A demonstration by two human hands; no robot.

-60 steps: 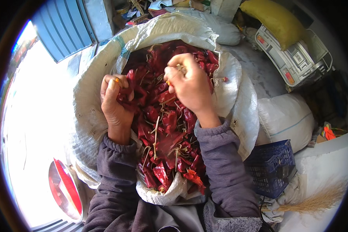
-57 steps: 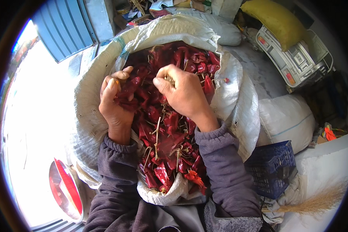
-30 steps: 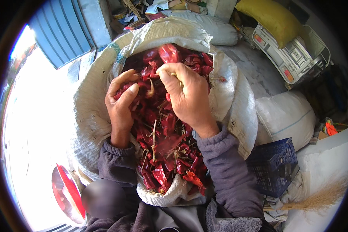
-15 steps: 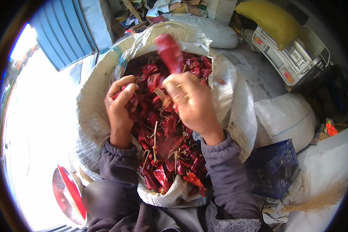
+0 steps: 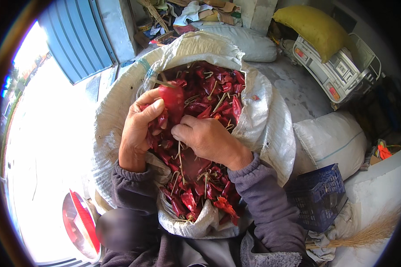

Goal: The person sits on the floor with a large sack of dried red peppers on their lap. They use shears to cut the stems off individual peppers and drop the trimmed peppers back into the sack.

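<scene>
A large white woven sack stands before me with its rim rolled down, filled with dried red chili peppers, many with pale stems. My left hand is closed around several peppers at the left side of the sack. One big red pepper rises from its fingers, stem end up. My right hand is close beside it, fingers pinched at that pepper's lower end. The right fingertips are partly hidden, but they appear to touch the pepper.
On the right are a blue plastic crate, a full white sack and a straw broom. A yellow sack lies on a white vehicle's rear. A red and white basin sits lower left, below a blue metal door.
My right hand has come down and left from above the sack, where it held up a blurred red pepper. A big pepper now stands between both hands. The left hand has barely shifted.
</scene>
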